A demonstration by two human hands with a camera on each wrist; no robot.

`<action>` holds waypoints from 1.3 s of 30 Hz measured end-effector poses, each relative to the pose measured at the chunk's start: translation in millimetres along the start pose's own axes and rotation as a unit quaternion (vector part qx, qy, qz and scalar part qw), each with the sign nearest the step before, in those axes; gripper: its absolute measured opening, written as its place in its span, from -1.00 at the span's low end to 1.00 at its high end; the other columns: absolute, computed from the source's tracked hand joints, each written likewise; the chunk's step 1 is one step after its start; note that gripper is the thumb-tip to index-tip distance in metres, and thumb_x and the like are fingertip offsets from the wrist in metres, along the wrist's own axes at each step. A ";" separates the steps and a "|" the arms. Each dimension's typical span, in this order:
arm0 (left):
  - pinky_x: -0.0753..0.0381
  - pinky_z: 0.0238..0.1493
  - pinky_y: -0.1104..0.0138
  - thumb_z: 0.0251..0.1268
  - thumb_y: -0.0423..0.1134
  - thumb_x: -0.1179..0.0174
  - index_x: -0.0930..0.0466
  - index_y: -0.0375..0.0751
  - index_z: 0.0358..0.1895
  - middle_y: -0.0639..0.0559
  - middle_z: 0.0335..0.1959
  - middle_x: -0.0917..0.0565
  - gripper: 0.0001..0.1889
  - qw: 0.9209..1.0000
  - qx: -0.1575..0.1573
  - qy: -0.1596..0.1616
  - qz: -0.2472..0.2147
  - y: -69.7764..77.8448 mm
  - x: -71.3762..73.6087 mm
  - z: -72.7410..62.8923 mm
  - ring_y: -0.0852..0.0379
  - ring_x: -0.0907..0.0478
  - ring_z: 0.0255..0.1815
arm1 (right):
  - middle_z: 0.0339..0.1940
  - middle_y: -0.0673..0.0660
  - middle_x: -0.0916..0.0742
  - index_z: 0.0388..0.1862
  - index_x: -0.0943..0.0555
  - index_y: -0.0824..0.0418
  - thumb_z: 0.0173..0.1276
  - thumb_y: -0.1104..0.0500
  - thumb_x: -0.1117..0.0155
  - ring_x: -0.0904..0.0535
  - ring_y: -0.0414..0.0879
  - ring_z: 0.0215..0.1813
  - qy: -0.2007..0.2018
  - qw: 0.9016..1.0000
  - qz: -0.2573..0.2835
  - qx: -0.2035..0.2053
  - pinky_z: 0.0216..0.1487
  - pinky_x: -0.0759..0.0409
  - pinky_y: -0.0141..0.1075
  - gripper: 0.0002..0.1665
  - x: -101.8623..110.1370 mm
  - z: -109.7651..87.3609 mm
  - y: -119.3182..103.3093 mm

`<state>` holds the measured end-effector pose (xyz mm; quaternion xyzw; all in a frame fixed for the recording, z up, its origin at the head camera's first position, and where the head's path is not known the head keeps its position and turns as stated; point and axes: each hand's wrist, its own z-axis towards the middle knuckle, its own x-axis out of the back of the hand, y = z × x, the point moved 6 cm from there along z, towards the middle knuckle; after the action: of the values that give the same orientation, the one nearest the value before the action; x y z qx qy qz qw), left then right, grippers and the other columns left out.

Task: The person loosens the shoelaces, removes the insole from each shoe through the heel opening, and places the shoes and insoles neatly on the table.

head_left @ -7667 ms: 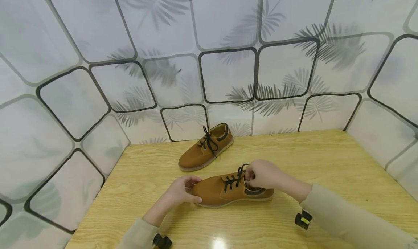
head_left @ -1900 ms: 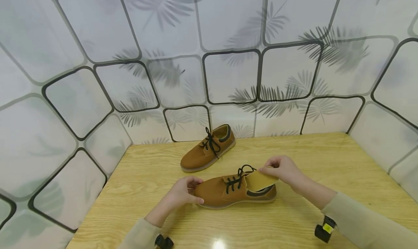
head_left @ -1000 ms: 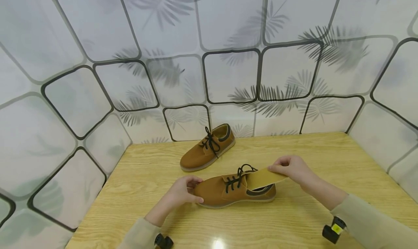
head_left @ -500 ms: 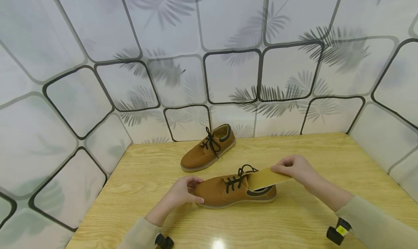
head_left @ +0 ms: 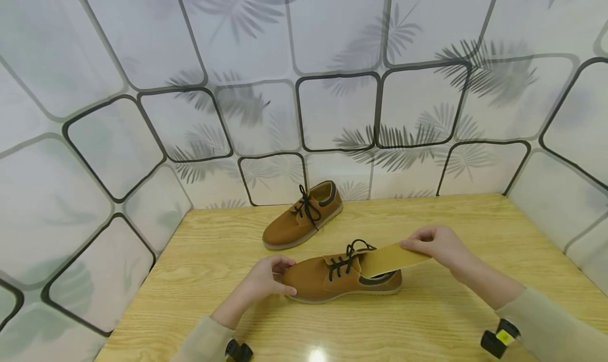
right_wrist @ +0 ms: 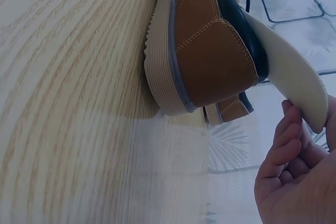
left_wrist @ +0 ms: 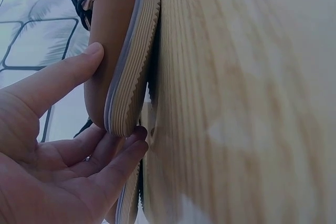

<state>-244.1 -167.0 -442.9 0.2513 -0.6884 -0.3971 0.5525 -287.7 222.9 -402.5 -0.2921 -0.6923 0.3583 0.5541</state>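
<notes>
A brown lace-up shoe stands on the wooden table, toe to the left, with black laces. My left hand holds its toe; in the left wrist view the thumb lies along the upper and the fingers reach around the front of the ridged sole. My right hand pinches the heel end of a tan insole between thumb and fingers. The insole slants up out of the shoe's opening, its front part hidden inside. From the right wrist view, its pale underside shows above the dark padded collar.
A matching brown shoe with tied black laces stands behind, near the patterned back wall. Pale wood table extends to the right and in front. Each wrist wears a small black camera.
My right hand, earlier inside the shoe's opening, has moved right and drawn much of the insole out. The left hand keeps its hold on the toe.
</notes>
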 end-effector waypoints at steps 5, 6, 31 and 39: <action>-0.70 0.28 -0.08 0.01 -0.48 -0.63 -0.64 -0.37 0.20 -0.19 0.11 -0.73 -0.39 1.000 -0.002 -0.001 0.004 -0.8 0.1 0.3 -0.20 -0.68 0.17 | -0.32 -0.14 -0.77 -0.13 -0.81 0.22 0.50 -0.04 -0.44 -0.58 -0.15 -0.15 -0.003 1.000 -0.006 0.002 -0.06 -0.55 -0.26 -0.67 2.9 0.1 1.4; -0.70 0.28 -0.08 0.01 -0.48 -0.63 -0.64 -0.37 0.20 -0.19 0.11 -0.74 -0.39 1.000 -0.002 -0.001 0.004 -0.9 0.2 0.4 -0.20 -0.68 0.18 | -0.33 -0.13 -0.77 -0.14 -0.81 0.22 0.50 -0.04 -0.44 -0.58 -0.15 -0.15 -0.004 1.000 -0.004 0.002 -0.06 -0.55 -0.26 -0.68 3.2 -0.1 1.5; -0.74 0.24 0.00 0.00 -0.49 -0.63 -0.64 -0.38 0.20 -0.19 0.12 -0.74 -0.39 1.000 -0.005 -0.004 -0.014 -2.9 0.3 2.3 -0.19 -0.69 0.18 | -0.33 -0.15 -0.76 -0.13 -0.82 0.23 0.53 -0.01 -0.40 -0.57 -0.19 -0.19 -0.005 1.000 -0.015 0.009 -0.11 -0.54 -0.26 -0.69 13.1 -5.7 5.0; -0.74 0.23 0.01 -0.02 -0.49 -0.64 -0.64 -0.38 0.20 -0.18 0.12 -0.75 -0.38 1.000 -0.005 -0.002 -0.015 -3.8 -0.3 2.0 -0.17 -0.69 0.17 | -0.34 -0.16 -0.77 -0.14 -0.83 0.26 0.54 0.02 -0.40 -0.56 -0.23 -0.22 -0.011 1.000 -0.008 0.013 -0.15 -0.56 -0.30 -0.70 14.9 -8.9 7.3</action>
<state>-246.3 -168.4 -446.4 0.2579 -0.6841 -0.4088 0.5463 -282.2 240.5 -399.1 -0.2754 -0.6961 0.3656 0.5531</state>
